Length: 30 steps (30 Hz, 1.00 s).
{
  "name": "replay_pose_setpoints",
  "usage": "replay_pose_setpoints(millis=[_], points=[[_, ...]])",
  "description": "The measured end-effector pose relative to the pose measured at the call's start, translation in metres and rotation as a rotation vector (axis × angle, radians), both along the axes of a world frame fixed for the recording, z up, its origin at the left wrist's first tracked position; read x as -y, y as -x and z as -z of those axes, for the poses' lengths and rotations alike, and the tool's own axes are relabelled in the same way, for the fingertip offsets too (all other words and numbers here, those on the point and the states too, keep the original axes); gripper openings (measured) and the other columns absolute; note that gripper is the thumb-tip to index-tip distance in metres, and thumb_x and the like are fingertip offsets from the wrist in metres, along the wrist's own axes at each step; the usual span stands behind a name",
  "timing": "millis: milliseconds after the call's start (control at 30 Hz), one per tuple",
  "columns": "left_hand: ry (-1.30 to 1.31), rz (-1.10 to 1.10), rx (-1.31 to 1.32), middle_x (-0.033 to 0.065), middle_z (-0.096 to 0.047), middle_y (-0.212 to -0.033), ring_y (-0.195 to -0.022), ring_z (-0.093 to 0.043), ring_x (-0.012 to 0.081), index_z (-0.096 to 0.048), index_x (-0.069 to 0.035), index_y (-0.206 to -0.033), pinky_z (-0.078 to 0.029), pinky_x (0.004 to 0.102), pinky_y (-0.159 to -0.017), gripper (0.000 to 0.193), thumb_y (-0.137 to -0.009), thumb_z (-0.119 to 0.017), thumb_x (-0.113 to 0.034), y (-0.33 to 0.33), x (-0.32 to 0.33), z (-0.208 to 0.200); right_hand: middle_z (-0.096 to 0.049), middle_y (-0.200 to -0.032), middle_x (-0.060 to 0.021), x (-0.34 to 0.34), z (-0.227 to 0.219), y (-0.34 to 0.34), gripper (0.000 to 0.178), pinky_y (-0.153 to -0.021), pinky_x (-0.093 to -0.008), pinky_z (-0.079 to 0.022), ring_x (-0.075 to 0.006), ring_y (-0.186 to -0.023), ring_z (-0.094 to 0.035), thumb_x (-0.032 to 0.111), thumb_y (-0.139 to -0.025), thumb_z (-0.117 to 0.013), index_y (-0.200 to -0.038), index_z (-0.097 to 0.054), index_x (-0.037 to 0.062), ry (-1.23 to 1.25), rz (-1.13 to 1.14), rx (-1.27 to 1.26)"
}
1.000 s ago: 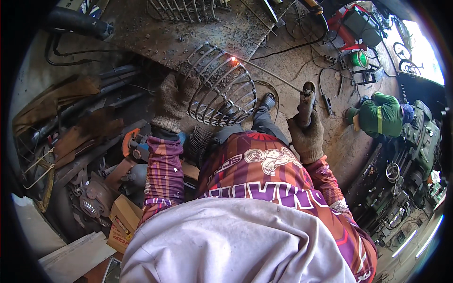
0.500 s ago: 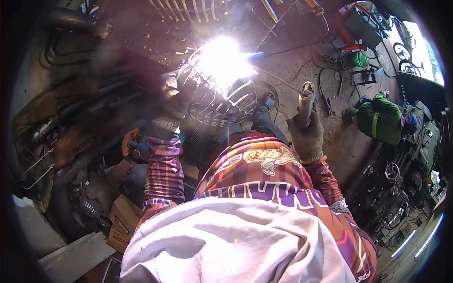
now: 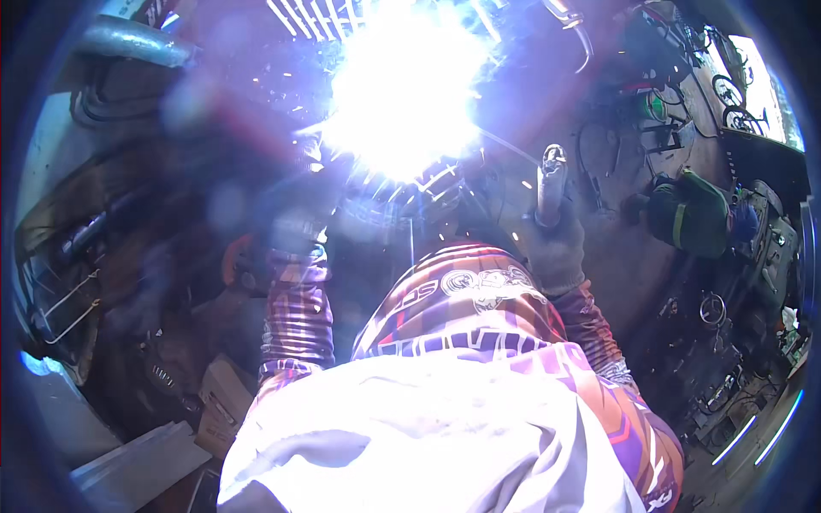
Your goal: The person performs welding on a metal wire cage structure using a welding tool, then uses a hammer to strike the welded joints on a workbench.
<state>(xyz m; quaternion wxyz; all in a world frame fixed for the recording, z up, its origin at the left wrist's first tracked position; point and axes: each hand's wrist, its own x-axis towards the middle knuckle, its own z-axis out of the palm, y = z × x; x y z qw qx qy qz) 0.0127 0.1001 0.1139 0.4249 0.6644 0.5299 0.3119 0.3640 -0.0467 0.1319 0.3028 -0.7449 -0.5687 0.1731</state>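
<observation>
My gloved right hand (image 3: 554, 248) is wrapped round a welding electrode holder (image 3: 552, 184). From its tip a thin welding rod (image 3: 511, 147) runs up and left into a blinding white arc (image 3: 406, 85). Below the glare shows part of a round cage of curved metal bars (image 3: 440, 184); its upper part is washed out. My left hand (image 3: 299, 231), gloved and dim, is at the cage's left side. Its fingers are lost in shadow and glare, so I cannot tell how they grip. Small sparks fly around the arc and over my lap.
A row of pale metal bars (image 3: 312, 19) lies beyond the arc. At right is a green shape with a light stripe (image 3: 688, 214), perhaps a crouching person. Cables and tools litter the floor right of the holder. A cardboard box (image 3: 227, 398) and pale boards (image 3: 141, 466) stand lower left.
The arc has flared much larger and brighter, hiding most of the cage and darkening the surroundings. Sparks now scatter. Both hands stay nearly in place.
</observation>
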Motion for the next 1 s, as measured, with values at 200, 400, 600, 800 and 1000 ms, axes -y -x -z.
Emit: replay_pose_setpoints(millis=[200, 400, 600, 800, 1000], points=[[-0.050, 0.067, 0.132, 0.0086, -0.066, -0.100, -0.092, -0.063, 0.0165, -0.061, -0.002, -0.111, -0.052, 0.0295, -0.078, 0.023, -0.104, -0.055, -0.024, -0.010, 0.000, -0.007, -0.061, -0.100, -0.0168, 0.000, 0.000, -0.003, 0.083, -0.068, -0.0460, -0.054, -0.0389, -0.084, -0.066, 0.013, -0.082, -0.071, -0.156, -0.038, 0.0274, 0.039, -0.117, 0.153], [0.146, 0.080, 0.220, 0.0102, -0.067, -0.109, -0.100, -0.066, 0.0185, -0.060, 0.001, -0.119, -0.055, 0.0317, -0.083, 0.031, -0.104, -0.056, -0.027, -0.007, -0.002, -0.002, -0.067, -0.096, -0.0095, 0.003, 0.000, -0.004, 0.041, -0.071, -0.0354, -0.055, -0.0193, -0.084, -0.068, 0.011, -0.083, -0.078, -0.120, -0.062, 0.0027, 0.076, -0.065, 0.091], [0.034, -0.050, -0.063, 0.0057, -0.068, -0.095, -0.091, -0.066, 0.0148, -0.061, 0.000, -0.104, -0.053, 0.0293, -0.078, 0.025, -0.098, -0.068, -0.023, -0.004, 0.000, 0.007, -0.070, -0.088, -0.0103, 0.002, -0.002, 0.001, 0.039, -0.072, -0.0360, -0.054, -0.0188, -0.079, -0.068, 0.014, -0.082, -0.080, -0.114, -0.063, 0.0027, 0.179, 0.120, -0.125], [0.027, -0.093, -0.182, 0.0036, -0.058, -0.076, -0.075, -0.051, 0.0114, -0.058, -0.002, -0.086, -0.046, 0.0329, -0.067, 0.043, -0.096, -0.070, -0.042, -0.013, 0.000, -0.012, -0.070, -0.099, -0.0244, -0.002, -0.010, 0.002, 0.045, -0.079, -0.0472, -0.054, -0.0427, -0.096, -0.070, 0.024, -0.079, -0.079, -0.115, -0.063, 0.0037, 0.282, 0.166, -0.197], [0.046, -0.126, -0.205, 0.0030, -0.052, -0.071, -0.073, -0.046, 0.0113, -0.056, -0.003, -0.084, -0.043, 0.0323, -0.064, 0.049, -0.094, -0.072, -0.048, -0.013, 0.002, -0.012, -0.069, -0.084, -0.0094, 0.001, -0.002, 0.001, 0.037, -0.069, -0.0349, -0.053, -0.0179, -0.074, -0.067, 0.017, -0.082, -0.081, -0.110, -0.063, 0.0024, 0.216, 0.136, -0.150]])
